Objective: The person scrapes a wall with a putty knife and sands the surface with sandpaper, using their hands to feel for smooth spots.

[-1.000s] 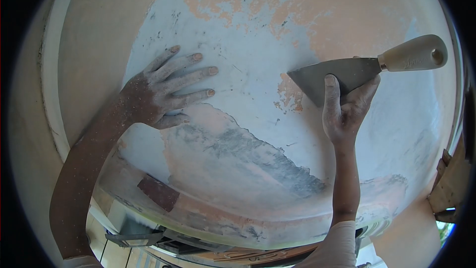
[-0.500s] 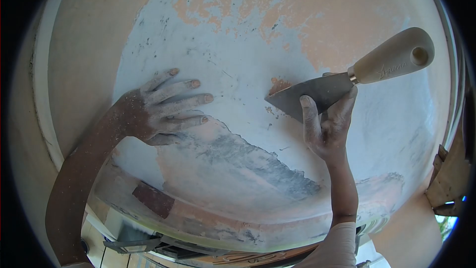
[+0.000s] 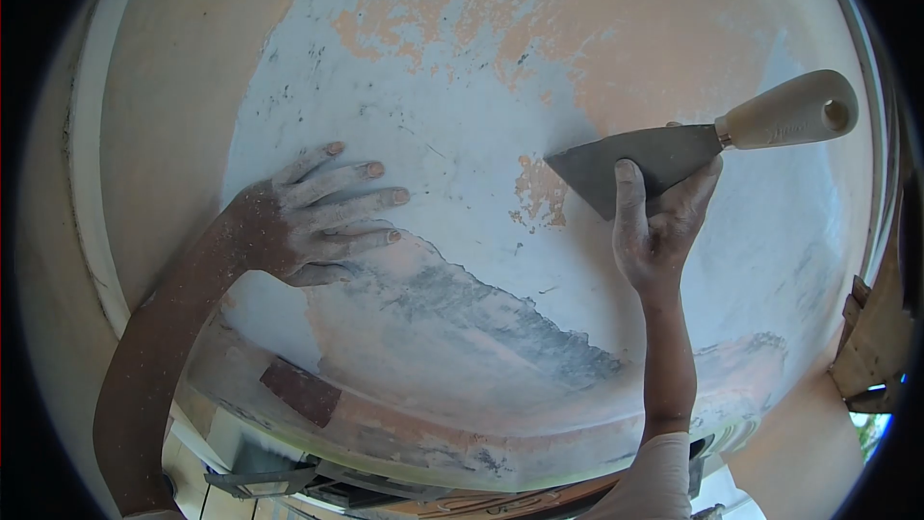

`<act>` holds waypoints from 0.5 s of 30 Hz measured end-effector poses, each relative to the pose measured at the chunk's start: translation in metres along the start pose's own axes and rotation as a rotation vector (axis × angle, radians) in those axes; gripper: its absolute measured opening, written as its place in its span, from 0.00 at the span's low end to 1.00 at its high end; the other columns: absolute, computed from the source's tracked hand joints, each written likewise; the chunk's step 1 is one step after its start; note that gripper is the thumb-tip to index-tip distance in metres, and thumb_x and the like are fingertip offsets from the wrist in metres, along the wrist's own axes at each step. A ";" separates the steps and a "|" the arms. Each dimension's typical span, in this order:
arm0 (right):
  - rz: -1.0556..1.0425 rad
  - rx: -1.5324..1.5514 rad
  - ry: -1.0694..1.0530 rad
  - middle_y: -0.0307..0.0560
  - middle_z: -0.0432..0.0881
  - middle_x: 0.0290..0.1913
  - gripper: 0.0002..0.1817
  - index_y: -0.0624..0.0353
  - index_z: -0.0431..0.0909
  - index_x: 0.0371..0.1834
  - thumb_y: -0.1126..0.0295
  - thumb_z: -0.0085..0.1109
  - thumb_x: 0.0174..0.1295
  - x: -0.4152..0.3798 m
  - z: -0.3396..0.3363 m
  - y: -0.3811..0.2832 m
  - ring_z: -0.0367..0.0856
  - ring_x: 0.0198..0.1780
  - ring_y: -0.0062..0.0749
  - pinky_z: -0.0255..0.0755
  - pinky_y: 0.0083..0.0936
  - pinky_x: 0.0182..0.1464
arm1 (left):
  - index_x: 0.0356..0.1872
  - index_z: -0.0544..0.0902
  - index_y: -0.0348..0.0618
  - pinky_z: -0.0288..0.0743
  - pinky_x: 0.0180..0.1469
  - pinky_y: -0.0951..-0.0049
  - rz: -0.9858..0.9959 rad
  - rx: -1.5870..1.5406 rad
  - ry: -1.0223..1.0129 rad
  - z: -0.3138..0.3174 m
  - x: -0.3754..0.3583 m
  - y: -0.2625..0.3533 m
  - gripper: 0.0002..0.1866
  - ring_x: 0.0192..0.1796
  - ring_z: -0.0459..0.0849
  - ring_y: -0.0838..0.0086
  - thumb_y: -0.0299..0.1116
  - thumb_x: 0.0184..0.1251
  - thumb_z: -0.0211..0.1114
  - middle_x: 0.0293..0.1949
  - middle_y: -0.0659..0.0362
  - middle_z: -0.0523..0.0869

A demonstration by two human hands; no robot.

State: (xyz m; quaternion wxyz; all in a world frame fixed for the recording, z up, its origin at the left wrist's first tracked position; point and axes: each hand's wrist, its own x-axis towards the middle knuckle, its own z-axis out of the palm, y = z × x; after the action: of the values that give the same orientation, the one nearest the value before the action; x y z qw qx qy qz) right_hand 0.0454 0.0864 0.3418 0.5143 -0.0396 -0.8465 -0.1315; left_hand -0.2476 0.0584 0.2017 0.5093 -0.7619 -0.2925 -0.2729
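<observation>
As we looked down from the head view, our left hand (image 3: 279, 229) lay on the plastered surface (image 3: 452, 140), palm down toward its left edge, fingers spread well apart, dusted chalky white and gripping nothing. Our right hand (image 3: 659, 231), toward the right edge, was closed around the scraper (image 3: 705, 139), the thumb flat on the smooth grey blade and the other fingers mostly hidden behind it. The blade flared from a narrow shiny collar (image 3: 722, 133) to a broad, straight, slanted edge, just beside a flaky orange patch (image 3: 541, 197); we could not tell whether that edge touched. The rounded beige handle (image 3: 789, 110), with a hole near its end, pointed toward the right edge.

Around us the surface was whitish, mottled with peach above. A ragged dark grey band (image 3: 491, 308) ran diagonally below the left fingers. Near the surface's lower left corner sat a dark reddish, roughly rectangular piece (image 3: 300, 391), and rough wooden pieces (image 3: 871, 356) stood beyond the right edge.
</observation>
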 end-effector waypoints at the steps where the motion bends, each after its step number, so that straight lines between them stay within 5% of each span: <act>1: -0.024 -0.001 -0.020 0.55 0.70 0.46 0.26 0.69 0.50 0.56 0.84 0.51 0.58 -0.003 0.000 0.004 0.72 0.47 0.32 0.69 0.23 0.45 | 0.50 0.76 0.62 0.60 0.62 0.47 0.000 -0.007 0.005 0.001 0.000 0.001 0.25 0.61 0.69 0.60 0.59 0.52 0.60 0.59 0.61 0.72; 5: -0.180 -0.147 -0.182 0.54 0.68 0.48 0.25 0.69 0.49 0.56 0.85 0.50 0.58 -0.009 0.002 0.000 0.72 0.46 0.30 0.69 0.21 0.45 | 0.50 0.76 0.62 0.60 0.62 0.47 -0.002 0.000 0.003 -0.001 0.000 0.001 0.25 0.60 0.69 0.60 0.58 0.53 0.60 0.59 0.61 0.72; 8: 0.044 0.068 0.007 0.59 0.68 0.48 0.29 0.71 0.49 0.58 0.83 0.53 0.56 -0.007 0.004 0.002 0.73 0.45 0.35 0.68 0.24 0.45 | 0.50 0.76 0.62 0.60 0.61 0.48 0.004 0.015 -0.015 -0.001 0.000 0.002 0.25 0.60 0.68 0.60 0.59 0.53 0.60 0.59 0.61 0.72; 10: -0.233 -0.176 -0.149 0.58 0.69 0.47 0.29 0.71 0.49 0.59 0.83 0.52 0.57 -0.016 0.005 0.002 0.73 0.44 0.35 0.69 0.24 0.45 | 0.51 0.76 0.62 0.60 0.62 0.49 0.002 0.013 -0.008 -0.001 0.000 0.001 0.25 0.60 0.68 0.60 0.59 0.52 0.60 0.59 0.61 0.72; 14: 0.055 0.016 0.042 0.61 0.69 0.47 0.31 0.72 0.48 0.60 0.84 0.53 0.56 -0.009 0.004 0.002 0.74 0.44 0.39 0.69 0.25 0.44 | 0.50 0.76 0.62 0.59 0.62 0.49 0.000 0.005 -0.006 0.001 -0.002 0.003 0.26 0.60 0.68 0.61 0.59 0.52 0.60 0.59 0.61 0.72; 15: -0.031 -0.025 -0.049 0.54 0.66 0.47 0.29 0.67 0.49 0.59 0.81 0.53 0.57 -0.015 0.007 0.001 0.69 0.45 0.32 0.66 0.23 0.46 | 0.50 0.76 0.62 0.59 0.62 0.49 0.001 0.008 -0.001 0.001 -0.001 0.002 0.26 0.60 0.68 0.60 0.59 0.52 0.60 0.60 0.61 0.72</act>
State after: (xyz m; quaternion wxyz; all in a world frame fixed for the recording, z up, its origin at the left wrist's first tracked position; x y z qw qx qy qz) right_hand 0.0470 0.0900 0.3256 0.4909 -0.0361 -0.8576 -0.1490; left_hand -0.2469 0.0583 0.1991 0.5123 -0.7602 -0.2935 -0.2711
